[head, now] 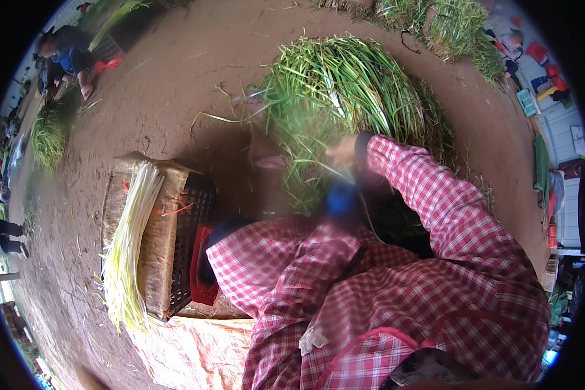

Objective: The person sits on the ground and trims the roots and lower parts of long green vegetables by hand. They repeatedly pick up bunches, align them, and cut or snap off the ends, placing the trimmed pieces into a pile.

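Observation:
My right hand (pixel 342 150), blurred, reaches from a dark cuff to the near side of a large heap of long green leafy stalks (pixel 341 92). Loose green leaves lie right beside its fingers; whether it grips any is unclear. My left hand (pixel 342 197) shows only as a blurred blue shape at the end of the plaid sleeve, just below the right one. A few blurred stalks run close to both hands. On my left, a bunch of trimmed pale white-yellow stalks (pixel 135 243) lies across a black plastic crate (pixel 187 243) topped with brown sheeting (pixel 158 239).
Red ties (pixel 175 209) lie on the crate, and a red plastic container (pixel 204 268) stands beside it. A pale woven sack (pixel 200 346) lies below. Another person (pixel 70 58) crouches at the upper left near green stalks (pixel 48 134). More green bundles (pixel 453 29) lie at the upper right.

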The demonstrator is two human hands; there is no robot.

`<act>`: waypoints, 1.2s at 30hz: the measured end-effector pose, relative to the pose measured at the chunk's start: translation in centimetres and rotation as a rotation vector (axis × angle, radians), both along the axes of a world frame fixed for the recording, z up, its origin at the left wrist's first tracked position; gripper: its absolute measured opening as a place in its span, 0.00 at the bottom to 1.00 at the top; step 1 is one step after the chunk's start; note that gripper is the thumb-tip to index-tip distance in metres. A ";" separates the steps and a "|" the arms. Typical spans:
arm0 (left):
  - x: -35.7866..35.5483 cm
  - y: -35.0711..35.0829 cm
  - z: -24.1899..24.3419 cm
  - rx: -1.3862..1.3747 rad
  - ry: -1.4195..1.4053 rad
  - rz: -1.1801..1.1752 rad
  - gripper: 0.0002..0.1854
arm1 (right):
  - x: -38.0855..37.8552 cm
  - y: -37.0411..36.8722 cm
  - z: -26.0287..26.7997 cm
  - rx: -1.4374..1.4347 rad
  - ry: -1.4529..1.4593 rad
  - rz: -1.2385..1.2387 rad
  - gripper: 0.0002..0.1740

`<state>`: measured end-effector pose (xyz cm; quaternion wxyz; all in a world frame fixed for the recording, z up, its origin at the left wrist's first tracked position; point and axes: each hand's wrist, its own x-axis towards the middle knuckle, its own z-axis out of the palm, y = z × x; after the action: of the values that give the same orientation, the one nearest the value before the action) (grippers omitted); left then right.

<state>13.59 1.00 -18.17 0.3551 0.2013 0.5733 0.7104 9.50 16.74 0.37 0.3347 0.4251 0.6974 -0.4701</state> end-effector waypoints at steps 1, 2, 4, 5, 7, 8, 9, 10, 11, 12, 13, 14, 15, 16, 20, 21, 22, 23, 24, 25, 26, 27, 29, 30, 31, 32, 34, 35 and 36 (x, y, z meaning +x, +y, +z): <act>-0.2 -1.0 1.6 0.074 -0.063 -0.062 0.07 | 0.0 -0.2 -0.8 -0.047 0.058 -0.022 0.23; -0.3 -1.9 3.5 0.096 -0.209 -0.098 0.07 | -0.2 0.1 -1.2 -0.007 0.185 -0.113 0.21; -0.7 -3.3 7.1 0.102 -0.419 -0.139 0.07 | -0.8 1.4 -0.9 -0.036 0.323 -0.309 0.17; -0.9 -3.6 8.5 0.091 -0.481 -0.143 0.07 | -1.3 2.8 0.1 0.014 0.400 -0.486 0.15; -1.1 -4.0 10.0 0.085 -0.549 -0.168 0.07 | -2.4 5.3 2.7 -0.006 0.561 -0.586 0.12; -1.1 -3.9 10.0 0.081 -0.560 -0.188 0.07 | -3.0 6.2 3.9 0.051 0.581 -0.637 0.10; -1.1 -3.7 9.6 0.076 -0.572 -0.206 0.07 | -3.6 6.6 4.9 0.041 0.687 -0.625 0.09; -1.0 -3.4 9.0 0.075 -0.445 -0.184 0.07 | -4.1 6.6 5.8 0.107 0.645 -0.616 0.08; -1.2 -3.1 8.1 0.073 -0.319 -0.163 0.06 | -4.5 6.5 6.7 0.166 0.691 -0.573 0.07; -1.1 -2.7 7.4 -0.013 -0.211 -0.170 0.06 | -5.1 5.7 7.1 0.189 0.784 -0.654 0.08; -1.1 -2.4 6.8 0.046 -0.230 -0.166 0.06 | -5.6 5.0 7.6 0.064 0.876 -0.826 0.11; -1.4 -2.1 6.3 0.020 -0.269 -0.191 0.05 | -5.5 4.6 8.4 0.130 0.897 -0.624 0.14; -1.9 -1.8 6.2 -0.066 -0.296 -0.212 0.05 | -5.1 4.2 9.2 0.233 0.811 -0.482 0.19; -2.2 -1.6 6.4 0.003 -0.345 -0.194 0.05 | -4.3 3.8 10.0 0.020 0.850 -0.535 0.26; -4.1 -1.1 9.2 -0.093 -0.393 -0.131 0.06 | 2.6 0.4 10.6 0.035 0.706 -0.303 0.43; -4.4 -1.2 10.1 -0.037 -0.473 -0.160 0.06 | 5.2 -1.8 9.2 0.273 0.630 -0.090 0.43; -4.5 -1.5 10.9 0.024 -0.553 -0.185 0.06 | 7.6 -4.1 7.6 0.240 0.555 -0.099 0.39; -4.4 -1.9 11.8 0.159 -0.605 -0.213 0.06 | 10.0 -6.5 5.7 0.448 0.428 0.048 0.31; -4.6 -1.9 12.7 0.113 -0.372 -0.207 0.06 | 11.4 -8.1 3.6 0.438 0.457 0.048 0.24; -4.8 -1.7 13.7 0.103 -0.282 -0.204 0.07 | 12.8 -9.5 1.7 0.431 0.394 0.054 0.18; -5.0 -2.3 14.8 0.045 -0.461 -0.201 0.07 | 14.1 -10.6 0.1 0.390 0.475 -0.109 0.14; -5.9 -2.3 16.0 0.027 -0.589 -0.182 0.06 | 15.3 -11.3 -1.1 0.351 0.560 -0.279 0.12; -7.9 -1.7 18.7 -0.089 -0.433 0.057 0.02 | 18.5 -11.5 -1.7 0.408 0.656 -0.144 0.10; -9.2 -2.0 19.9 0.034 -0.382 0.142 0.02 | 20.8 -11.5 -1.0 0.390 0.563 -0.173 0.08; -10.5 -1.9 20.9 0.154 -0.345 0.179 0.01 | 22.7 -10.9 -0.1 0.460 0.340 0.026 0.08; -11.8 -2.0 21.7 0.198 -0.281 0.154 0.01 | 23.6 -10.3 0.6 0.560 -0.089 0.388 0.09; -12.4 -2.0 21.9 0.103 -0.280 0.149 0.01 | 24.7 -9.3 2.5 0.594 -0.141 0.207 0.16; -12.2 -2.0 21.6 0.177 -0.299 0.103 0.02 | 24.9 -9.1 3.7 0.641 0.012 -0.057 0.19; -11.4 -1.8 20.9 0.139 -0.343 0.067 0.02 | 23.6 -9.3 4.0 0.593 0.470 -0.178 0.21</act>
<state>2.22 -0.83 2.76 0.4088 0.0823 0.4602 0.7838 33.13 7.41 4.35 -0.0135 0.4429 0.8211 -0.3598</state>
